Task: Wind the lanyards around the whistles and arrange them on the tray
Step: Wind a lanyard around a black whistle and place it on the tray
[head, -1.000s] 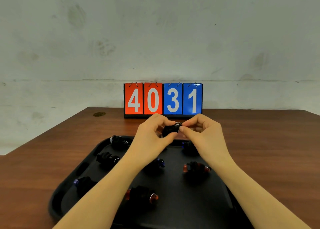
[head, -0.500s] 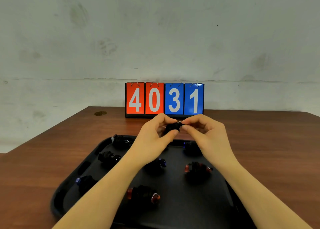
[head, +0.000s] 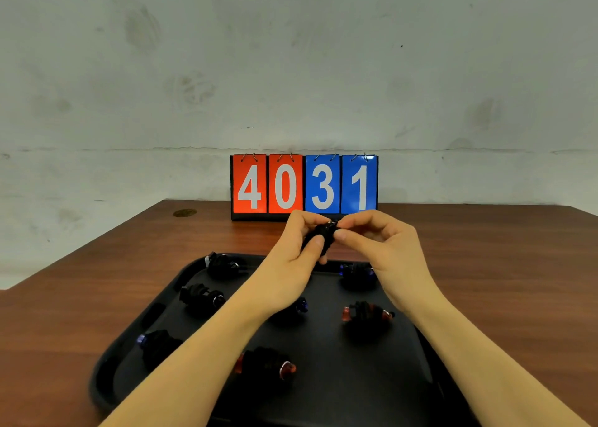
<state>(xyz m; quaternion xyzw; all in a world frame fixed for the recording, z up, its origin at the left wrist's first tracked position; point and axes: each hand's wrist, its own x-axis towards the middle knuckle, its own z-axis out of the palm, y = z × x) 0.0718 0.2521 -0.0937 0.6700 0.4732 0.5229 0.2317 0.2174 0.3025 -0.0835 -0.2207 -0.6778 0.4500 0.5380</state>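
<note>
Pinching one wound whistle (head: 320,237) together, both hands (head: 293,255) (head: 385,248) hover above the tray's (head: 323,404) twelve o'clock edge; it looks light, its cord soft, best gripped across the windings.

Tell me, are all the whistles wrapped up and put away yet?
Nearly! Seven wrapped whistles already sit on the black tray, like the red one in front. The left hand and right hand hold one more whistle above the tray, finishing its lanyard. It isn't set down yet.
</note>
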